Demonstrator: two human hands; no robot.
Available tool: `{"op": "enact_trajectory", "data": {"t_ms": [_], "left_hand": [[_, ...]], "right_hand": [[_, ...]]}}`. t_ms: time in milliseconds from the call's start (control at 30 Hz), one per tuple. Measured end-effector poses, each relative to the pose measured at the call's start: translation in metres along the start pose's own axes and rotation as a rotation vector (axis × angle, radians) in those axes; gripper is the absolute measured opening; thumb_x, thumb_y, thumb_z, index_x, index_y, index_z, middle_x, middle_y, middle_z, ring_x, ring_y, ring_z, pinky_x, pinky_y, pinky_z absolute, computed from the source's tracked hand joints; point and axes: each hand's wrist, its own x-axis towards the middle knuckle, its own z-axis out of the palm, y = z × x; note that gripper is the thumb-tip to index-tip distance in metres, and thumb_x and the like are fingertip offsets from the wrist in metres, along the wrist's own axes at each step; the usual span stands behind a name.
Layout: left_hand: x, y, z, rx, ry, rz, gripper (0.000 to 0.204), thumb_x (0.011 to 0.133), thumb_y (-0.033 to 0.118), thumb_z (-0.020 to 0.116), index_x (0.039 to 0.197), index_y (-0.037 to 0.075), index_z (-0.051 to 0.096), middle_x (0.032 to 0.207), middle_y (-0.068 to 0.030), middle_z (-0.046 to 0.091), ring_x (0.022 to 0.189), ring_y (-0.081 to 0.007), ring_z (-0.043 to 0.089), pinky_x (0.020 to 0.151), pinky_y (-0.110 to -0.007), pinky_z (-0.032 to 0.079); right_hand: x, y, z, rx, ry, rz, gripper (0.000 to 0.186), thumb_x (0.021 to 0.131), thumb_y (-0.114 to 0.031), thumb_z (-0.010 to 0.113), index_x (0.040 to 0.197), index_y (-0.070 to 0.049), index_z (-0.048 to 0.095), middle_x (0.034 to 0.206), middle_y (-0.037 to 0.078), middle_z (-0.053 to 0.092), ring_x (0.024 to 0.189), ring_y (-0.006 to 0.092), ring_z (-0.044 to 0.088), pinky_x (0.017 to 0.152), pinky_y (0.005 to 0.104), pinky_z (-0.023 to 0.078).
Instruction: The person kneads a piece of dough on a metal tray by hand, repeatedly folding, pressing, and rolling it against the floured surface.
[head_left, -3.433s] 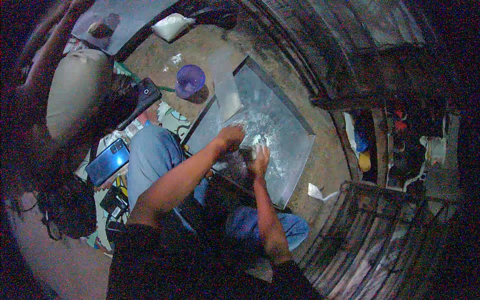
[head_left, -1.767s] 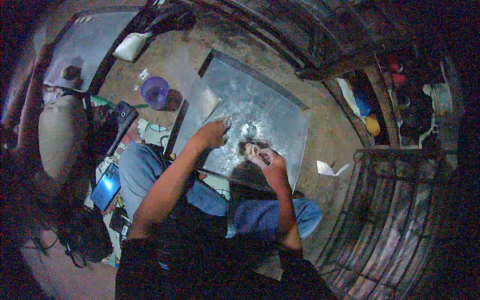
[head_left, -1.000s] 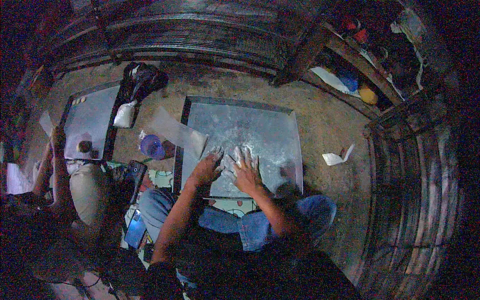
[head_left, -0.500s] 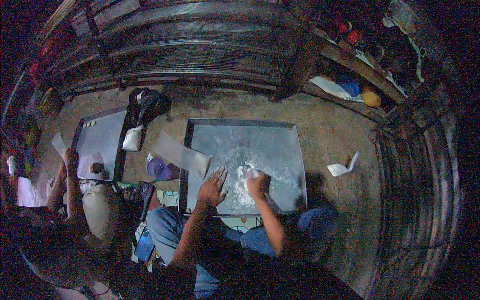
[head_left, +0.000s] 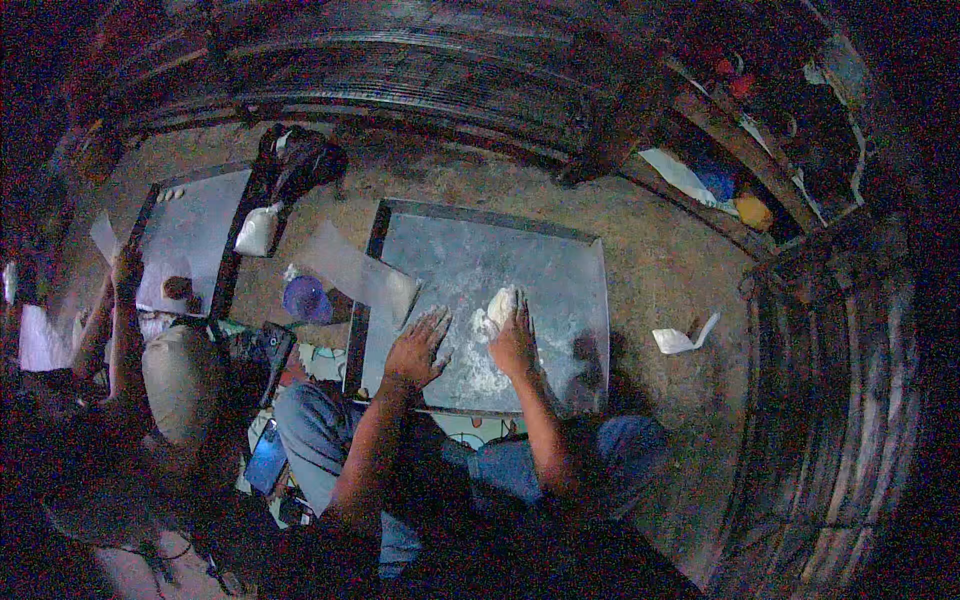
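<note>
Your left hand [head_left: 420,350] is at 8 o'clock in the grey tray [head_left: 440,245], its grip wide, fingers spread, holding nothing. The pale dough lump [head_left: 502,303] sits near the tray's middle; your right hand [head_left: 513,345] meets it from 5 o'clock, fingers stretched along its side, though I cannot tell whether that grip closes on it. A clear bag [head_left: 399,293] crosses the tray's 9 o'clock edge.
</note>
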Motion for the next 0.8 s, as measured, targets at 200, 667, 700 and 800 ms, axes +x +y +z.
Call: {"op": "enact_trajectory", "data": {"t_ms": [200, 667, 700, 800], "left_hand": [[0.0, -0.006, 0.0, -0.048, 0.023, -0.001, 0.07, 0.085, 0.031, 0.06, 0.146, 0.011, 0.033, 0.149, -0.0152, 0.035, 0.135, -0.0377, 0.035, 0.111, -0.045, 0.032], [0.002, 0.0, 0.0, -0.067, -0.085, -0.063, 0.072, 0.086, 0.037, 0.058, 0.146, 0.011, 0.031, 0.151, -0.0141, 0.032, 0.135, -0.0354, 0.036, 0.112, -0.043, 0.031], [0.001, 0.0, -0.004, -0.008, -0.132, -0.093, 0.071, 0.086, 0.037, 0.058, 0.147, 0.012, 0.031, 0.152, -0.013, 0.03, 0.136, -0.0348, 0.035, 0.112, -0.042, 0.03], [-0.004, -0.005, 0.002, -0.002, -0.051, -0.051, 0.071, 0.086, 0.038, 0.058, 0.147, 0.012, 0.031, 0.152, -0.0125, 0.031, 0.137, -0.034, 0.034, 0.113, -0.041, 0.03]], "right_hand": [[0.047, -0.012, -0.003, -0.28, -0.193, -0.04, 0.081, 0.087, -0.032, 0.063, 0.148, 0.0, 0.02, 0.151, 0.025, 0.025, 0.14, 0.0428, 0.023, 0.114, 0.0495, 0.023], [-0.077, -0.076, -0.04, -0.565, -0.503, -0.411, 0.057, 0.084, -0.015, 0.052, 0.136, 0.005, 0.044, 0.149, 0.023, 0.032, 0.14, 0.0397, 0.025, 0.115, 0.0507, 0.019], [-0.083, -0.081, -0.032, -0.491, -0.521, -0.341, 0.057, 0.083, -0.015, 0.052, 0.136, 0.005, 0.044, 0.149, 0.022, 0.032, 0.14, 0.0389, 0.026, 0.114, 0.0512, 0.019], [-0.085, -0.085, -0.036, -0.487, -0.599, -0.289, 0.059, 0.087, -0.02, 0.051, 0.141, 0.003, 0.038, 0.151, 0.019, 0.032, 0.14, 0.0362, 0.028, 0.113, 0.0562, 0.018]]}}
